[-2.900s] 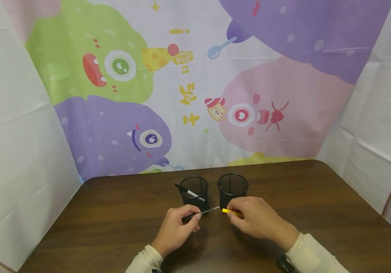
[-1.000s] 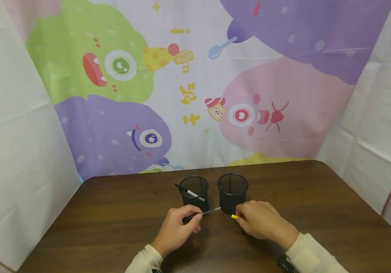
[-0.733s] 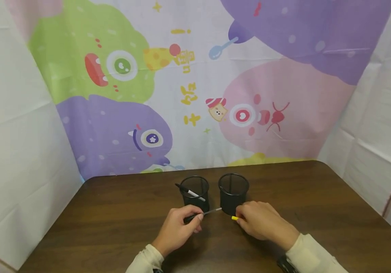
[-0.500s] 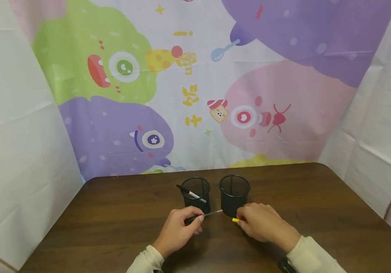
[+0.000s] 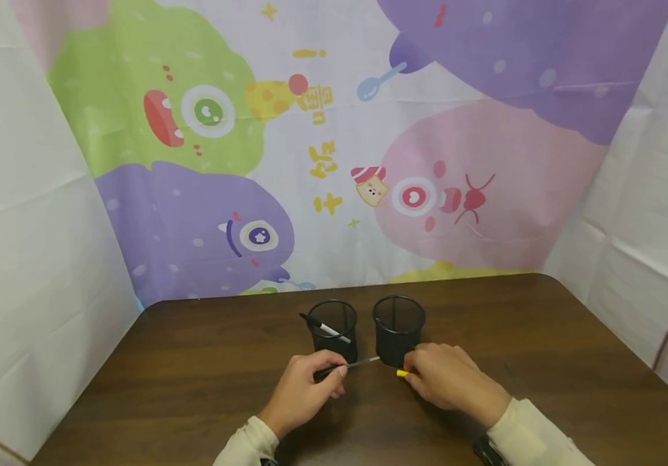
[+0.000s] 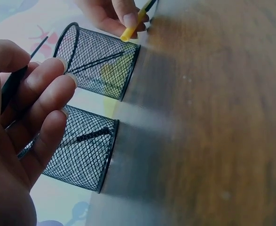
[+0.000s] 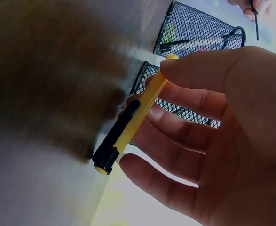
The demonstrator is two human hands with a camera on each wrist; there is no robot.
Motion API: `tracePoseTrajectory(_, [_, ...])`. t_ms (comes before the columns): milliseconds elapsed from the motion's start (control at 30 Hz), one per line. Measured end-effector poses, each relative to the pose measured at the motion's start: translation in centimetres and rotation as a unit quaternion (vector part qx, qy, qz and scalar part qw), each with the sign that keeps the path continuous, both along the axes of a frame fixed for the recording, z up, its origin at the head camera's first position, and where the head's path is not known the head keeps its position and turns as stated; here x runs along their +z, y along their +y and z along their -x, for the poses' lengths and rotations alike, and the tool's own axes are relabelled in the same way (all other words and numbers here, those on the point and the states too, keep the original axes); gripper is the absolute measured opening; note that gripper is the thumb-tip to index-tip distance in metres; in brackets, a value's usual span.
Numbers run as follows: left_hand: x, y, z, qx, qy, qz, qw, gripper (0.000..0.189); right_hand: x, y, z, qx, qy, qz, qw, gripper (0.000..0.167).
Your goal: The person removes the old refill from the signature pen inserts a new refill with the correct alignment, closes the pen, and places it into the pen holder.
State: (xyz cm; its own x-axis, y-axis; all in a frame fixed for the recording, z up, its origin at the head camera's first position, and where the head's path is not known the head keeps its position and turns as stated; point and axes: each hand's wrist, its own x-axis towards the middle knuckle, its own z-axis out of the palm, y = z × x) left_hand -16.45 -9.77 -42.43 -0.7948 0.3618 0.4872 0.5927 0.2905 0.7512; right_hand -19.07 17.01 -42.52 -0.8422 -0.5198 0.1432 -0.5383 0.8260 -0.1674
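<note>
In the head view my left hand pinches a thin black-handled rod between thumb and fingers. The rod's slim grey shaft points right, its pale tip close to the right mesh cup. My right hand holds a yellow pen-like stick by one end, thumb against the fingers. In the right wrist view its other end carries a black clip section. From the head only a short yellow end shows, in front of the right cup. A black-and-white pen leans in the left mesh cup.
Both black cups stand upright on the brown wooden table, a narrow gap between them. A dark stick shows through the right cup's mesh in the left wrist view. Behind the table hangs a cartoon-printed curtain; white cloth hangs at the sides.
Since the oldest frame my right hand has moved slightly right and nearer with the yellow stick, and less of it shows. My left hand keeps its place with the rod.
</note>
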Motion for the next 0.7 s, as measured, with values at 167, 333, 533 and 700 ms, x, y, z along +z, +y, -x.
tracePoseTrajectory(167, [0.02,-0.02,0.01,-0.003,0.000,0.000,1.0000,0.012,-0.07,0.03,0.12,0.005,0.014,-0.005,0.9999,0.007])
tracePoseTrajectory(333, [-0.01,-0.05,0.06,-0.004,0.002,-0.001,1.0000,0.012,-0.08,0.02,0.24,0.008,0.026,-0.014,0.9995,0.009])
tracePoseTrajectory(533, [0.01,0.05,0.18,-0.005,0.004,0.001,1.0000,0.011,0.04,0.06,0.19,0.003,0.014,-0.023,0.9996,0.010])
tracePoseTrajectory(700, [-0.12,0.08,0.12,-0.009,-0.004,0.003,0.9999,0.011,-0.17,0.11,0.05,0.010,0.013,-0.016,0.9997,0.010])
